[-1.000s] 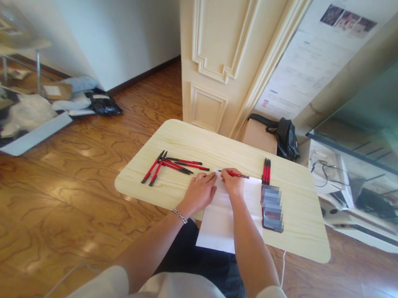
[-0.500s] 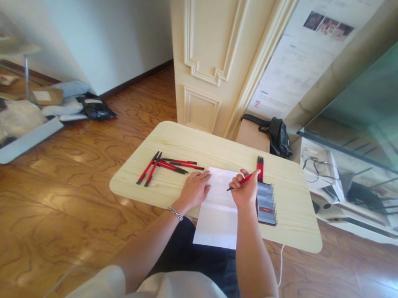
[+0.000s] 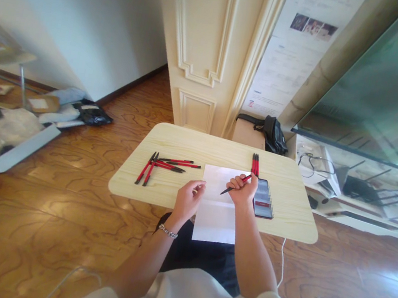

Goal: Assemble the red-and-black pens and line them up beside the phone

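Pale and wood-grained, your surface (image 3: 170,139) is carrying white paper (image 3: 213,222). At the paper's left edge, your left hand (image 3: 188,199) is curling loosely, its grip narrow; over the paper's right side, your right hand (image 3: 244,191) is gripping a red-and-black pen (image 3: 227,191).

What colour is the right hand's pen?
The pen is red and black, seen best in the head view.

The setting is looking like a room in a home, perhaps partly used as an office. Wood-grain flooring (image 3: 40,204) is stretching past cream moulded panelling (image 3: 201,42); a large glossy screen (image 3: 396,85) is rising above a low white cabinet (image 3: 373,226). Printed sheets (image 3: 284,71) showing 3 pictures (image 3: 314,27) are hanging nearby, and plastic packages (image 3: 92,113) are lying by a plain wall (image 3: 90,24).
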Tool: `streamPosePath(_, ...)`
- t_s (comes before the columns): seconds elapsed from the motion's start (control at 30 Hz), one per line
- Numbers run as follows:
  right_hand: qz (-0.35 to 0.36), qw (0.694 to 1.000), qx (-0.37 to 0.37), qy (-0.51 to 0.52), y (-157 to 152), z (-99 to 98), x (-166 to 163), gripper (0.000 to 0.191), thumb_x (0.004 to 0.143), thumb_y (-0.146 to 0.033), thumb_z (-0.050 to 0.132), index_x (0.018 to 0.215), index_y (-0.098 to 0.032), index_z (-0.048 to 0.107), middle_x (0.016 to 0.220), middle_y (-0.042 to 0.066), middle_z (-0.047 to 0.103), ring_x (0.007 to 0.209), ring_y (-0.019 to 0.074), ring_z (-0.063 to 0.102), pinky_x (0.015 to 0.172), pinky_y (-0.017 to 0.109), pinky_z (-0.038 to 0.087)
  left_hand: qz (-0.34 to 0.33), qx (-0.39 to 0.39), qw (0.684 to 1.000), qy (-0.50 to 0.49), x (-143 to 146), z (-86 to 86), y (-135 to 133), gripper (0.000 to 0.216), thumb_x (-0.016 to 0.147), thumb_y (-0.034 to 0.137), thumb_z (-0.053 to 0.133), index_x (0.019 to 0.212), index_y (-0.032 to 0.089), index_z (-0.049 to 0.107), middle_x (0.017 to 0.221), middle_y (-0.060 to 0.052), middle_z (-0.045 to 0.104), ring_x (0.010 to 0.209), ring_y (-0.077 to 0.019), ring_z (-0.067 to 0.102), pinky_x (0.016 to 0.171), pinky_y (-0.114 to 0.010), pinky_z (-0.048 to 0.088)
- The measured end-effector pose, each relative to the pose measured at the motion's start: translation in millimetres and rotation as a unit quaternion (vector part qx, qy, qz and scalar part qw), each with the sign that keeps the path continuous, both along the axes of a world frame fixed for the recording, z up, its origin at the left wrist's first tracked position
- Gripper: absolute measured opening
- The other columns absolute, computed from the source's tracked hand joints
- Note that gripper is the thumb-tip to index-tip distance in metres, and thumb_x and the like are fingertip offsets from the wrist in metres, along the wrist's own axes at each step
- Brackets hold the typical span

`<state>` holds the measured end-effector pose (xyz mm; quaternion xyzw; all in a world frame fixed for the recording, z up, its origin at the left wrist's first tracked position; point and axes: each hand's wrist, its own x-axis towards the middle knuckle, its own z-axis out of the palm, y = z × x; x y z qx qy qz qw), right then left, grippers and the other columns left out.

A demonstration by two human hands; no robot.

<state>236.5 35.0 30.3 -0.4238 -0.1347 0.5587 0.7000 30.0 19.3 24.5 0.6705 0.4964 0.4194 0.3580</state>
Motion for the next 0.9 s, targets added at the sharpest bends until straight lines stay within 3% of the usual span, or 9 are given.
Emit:
streamPosePath(0.17,-0.041,0.998,0.051,0.018,-0.4,6.1,-2.7,0.044,0.082,-0.066,0.042,0.071,-0.024,0.052,0.051,-0.007,0.034,0.044,0.0101,0.038,0.051,0.025,0.043,-0.062,-0.098,0.990,-0.086,17.1,3.0,-21.3,0.030,0.081,0.042,0.060,0.100,0.021,0.070,0.076,-0.004,0.069,0.064,-0.0161,0.061,0.060,-0.026,0.047)
streamPosePath(0.33,-0.127,0.988,0.086,0.001,-7.8,15.8,-19.5,0.028,0.086,-0.054,0.050,0.083,-0.027,0.054,0.069,-0.003,0.056,0.067,0.0111,0.058,0.068,0.027,0.052,-0.125,-0.237,0.936,-0.227,50.0,-3.7,-36.5,0.048,0.078,0.046,0.064,0.116,0.017,0.064,0.080,-0.005,0.069,0.061,-0.0125,0.058,0.052,-0.023,0.041)
streamPosePath(0.43,-0.136,0.987,0.081,0.023,-22.6,15.3,-34.8,0.018,0.085,-0.044,0.056,0.088,-0.027,0.055,0.090,0.000,0.065,0.087,0.0134,0.063,0.076,0.030,0.054,-0.091,-0.277,0.895,-0.337,66.0,-2.2,-37.2,0.049,0.078,0.049,0.063,0.118,0.021,0.061,0.093,-0.006,0.068,0.068,-0.0106,0.060,0.056,-0.022,0.043)
streamPosePath(0.53,-0.084,0.995,0.051,0.010,-46.6,8.3,-43.0,0.016,0.080,-0.039,0.064,0.087,-0.025,0.059,0.102,0.003,0.067,0.090,0.0150,0.064,0.076,0.030,0.054,-0.034,-0.275,0.869,-0.410,70.9,3.5,-29.3,0.040,0.078,0.051,0.063,0.104,0.020,0.064,0.099,-0.007,0.066,0.071,-0.0087,0.060,0.060,-0.021,0.045)
streamPosePath(0.67,-0.027,0.988,-0.024,-0.149,-77.8,-4.3,-33.6,0.021,0.073,-0.039,0.071,0.086,-0.023,0.068,0.084,0.003,0.068,0.070,0.0135,0.062,0.058,0.024,0.050,-0.042,-0.244,0.876,-0.414,66.3,10.0,-15.4,0.032,0.077,0.048,0.065,0.087,0.018,0.062,0.087,-0.004,0.066,0.071,-0.0088,0.060,0.067,-0.022,0.048)
streamPosePath(0.77,0.047,0.950,-0.062,-0.301,-88.8,-5.4,-17.8,0.023,0.069,-0.041,0.072,0.082,-0.022,0.072,0.070,0.002,0.067,0.062,0.0145,0.059,0.053,0.025,0.045,-0.085,-0.227,0.903,-0.355,65.9,11.2,-8.7,0.032,0.077,0.047,0.065,0.083,0.016,0.063,0.074,-0.002,0.064,0.064,-0.0096,0.058,0.064,-0.024,0.048)
streamPosePath(0.9,0.099,0.899,-0.042,-0.425,-90.0,7.8,0.7,0.024,0.072,-0.041,0.068,0.089,-0.024,0.075,0.074,0.001,0.070,0.065,0.0170,0.061,0.058,0.028,0.046,-0.131,-0.208,0.929,-0.276,76.7,12.2,-4.5,0.033,0.078,0.048,0.063,0.075,0.015,0.064,0.065,-0.002,0.062,0.060,-0.0113,0.057,0.060,-0.024,0.048)
